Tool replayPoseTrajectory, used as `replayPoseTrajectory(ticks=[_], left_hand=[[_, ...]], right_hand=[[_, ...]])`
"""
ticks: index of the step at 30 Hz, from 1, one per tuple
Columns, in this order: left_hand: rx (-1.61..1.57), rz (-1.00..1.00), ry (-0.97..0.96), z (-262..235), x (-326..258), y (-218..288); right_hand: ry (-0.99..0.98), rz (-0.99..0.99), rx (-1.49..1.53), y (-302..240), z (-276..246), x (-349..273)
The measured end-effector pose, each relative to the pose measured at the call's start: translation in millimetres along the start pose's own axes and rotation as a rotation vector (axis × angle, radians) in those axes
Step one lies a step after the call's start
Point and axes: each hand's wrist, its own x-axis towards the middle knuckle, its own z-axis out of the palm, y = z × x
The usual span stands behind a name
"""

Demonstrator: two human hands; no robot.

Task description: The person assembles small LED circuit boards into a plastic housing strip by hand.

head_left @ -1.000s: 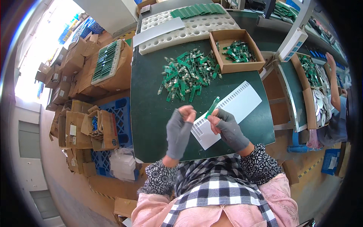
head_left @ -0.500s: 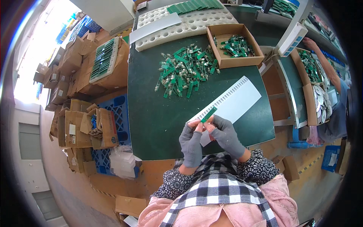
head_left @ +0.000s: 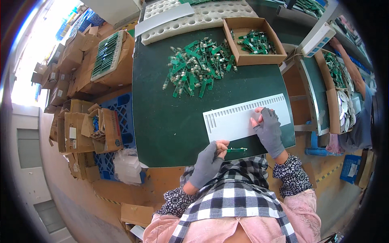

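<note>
Near the front edge of the desk (head_left: 162, 125), one green circuit board (head_left: 237, 150) is gripped in the fingers of the left hand (head_left: 206, 164), while the parted fingers of the right hand (head_left: 268, 130) are held empty at the slotted white panel (head_left: 235, 124). No board is seen in its slots; farther back, a loose heap of boards (head_left: 194, 67) is left, with fewer already gathered in the cardboard box (head_left: 259, 60).

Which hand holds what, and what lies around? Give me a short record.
Left hand: grips a green board
Right hand: at the white panel; contact unclear
Panel: on the dark green table, slots along its far edge
Pile: loose green boards, beyond the panel
Carton: open, right of the pile, more green boards inside
Foam block: white, holed, beyond the pile
Co-worker: arm visible at far right
</note>
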Motion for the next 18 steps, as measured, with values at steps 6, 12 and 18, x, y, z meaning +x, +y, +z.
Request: replayPoseTrajectory(ticks=[6,12,18], left_hand=[[0.08,0.036,0.043,-6,8,1],[-0.082,-0.09,0.049,-8,18,2],[-0.12,-0.136,0.086,-9,13,1]], right_hand=[[-0.217,-0.013,0.045,-23,-12,42],[-0.483,-0.547,0.066,-41,42,84],[-0.702,-0.652,-0.052,-52,54,101]])
